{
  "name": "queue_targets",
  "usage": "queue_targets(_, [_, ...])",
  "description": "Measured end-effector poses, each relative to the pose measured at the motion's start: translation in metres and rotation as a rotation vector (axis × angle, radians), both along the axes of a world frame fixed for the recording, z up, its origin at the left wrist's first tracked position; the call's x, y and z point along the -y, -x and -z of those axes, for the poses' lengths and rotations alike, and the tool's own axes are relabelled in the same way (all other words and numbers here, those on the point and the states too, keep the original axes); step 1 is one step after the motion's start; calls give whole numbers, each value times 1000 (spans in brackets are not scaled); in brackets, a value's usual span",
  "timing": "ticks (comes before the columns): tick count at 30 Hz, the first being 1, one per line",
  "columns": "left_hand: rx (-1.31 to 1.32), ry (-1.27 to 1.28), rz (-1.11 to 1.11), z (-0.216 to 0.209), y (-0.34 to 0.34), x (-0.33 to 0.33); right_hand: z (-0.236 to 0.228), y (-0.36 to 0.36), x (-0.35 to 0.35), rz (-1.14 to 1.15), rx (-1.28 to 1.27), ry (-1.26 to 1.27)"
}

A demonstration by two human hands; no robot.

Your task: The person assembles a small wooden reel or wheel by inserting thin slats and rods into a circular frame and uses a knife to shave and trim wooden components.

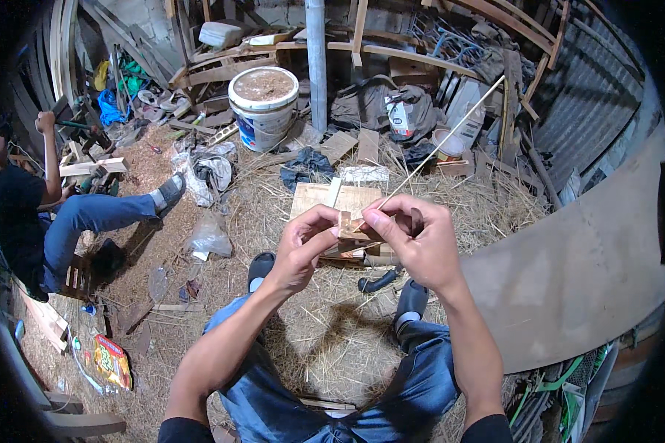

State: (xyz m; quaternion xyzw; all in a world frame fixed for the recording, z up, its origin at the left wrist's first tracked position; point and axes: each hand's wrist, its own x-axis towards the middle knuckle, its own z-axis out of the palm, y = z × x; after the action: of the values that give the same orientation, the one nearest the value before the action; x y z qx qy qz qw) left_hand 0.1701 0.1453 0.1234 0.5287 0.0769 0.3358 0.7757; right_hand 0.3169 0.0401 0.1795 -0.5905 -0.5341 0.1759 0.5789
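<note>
Forearms (213,351) of the person come in bare fr. the bottom edge, over blue jeans (258,391). Straw-strewn floor (329,336) fills most of the view. Along the right side is a big, flat board (569,280) (the lens bows its edges, so can't tell how straight it is). Far left, a co-worker (22,203) in a dark top & jeans sits w/ one fist raised. Toward the back stands a grey pole (316,66), w/ a white bucket (264,122) of sawdust just beside it. Past the hands lies a pale plank (309,196); lower left, a red & yellow packet (111,362) is on the floor.

Right hand (425,240) is curled nearly closed, thumb & fingers gripping a thin stick (451,133) that slants up to the right. Left hand (301,255) is curled too, thumb & fingertips pinching a small wood piece (344,221) in mid-air, btwn both hands. The stick's lower end is at that piece; can't tell whether it goes in.
</note>
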Motion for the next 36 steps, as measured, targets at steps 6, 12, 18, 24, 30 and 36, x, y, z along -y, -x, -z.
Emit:
queue_targets(6, [-34, -29, -35, 1, -1, 1, -2, -1, 2, 36, 63, 33])
queue_targets(12, [-27, -49, -46, 5, -3, -1, -3, 1, 1, 55, 6, -7])
queue_targets(18, [-23, -49, -34, 4, -4, 0, -2, -2, 2, 39, 10, -11])
queue_targets(24, [-37, -37, -15, 5, 0, -2, -11, 0, 7, 17, 39, 158])
queue_targets(30, [-41, -22, -13, 4, 0, -1, -8, -1, 6, 25, 66, 124])
queue_targets(36, [-190, -200, -68, 6, -3, -5, 1, -2, -3, 44, -72, 28])
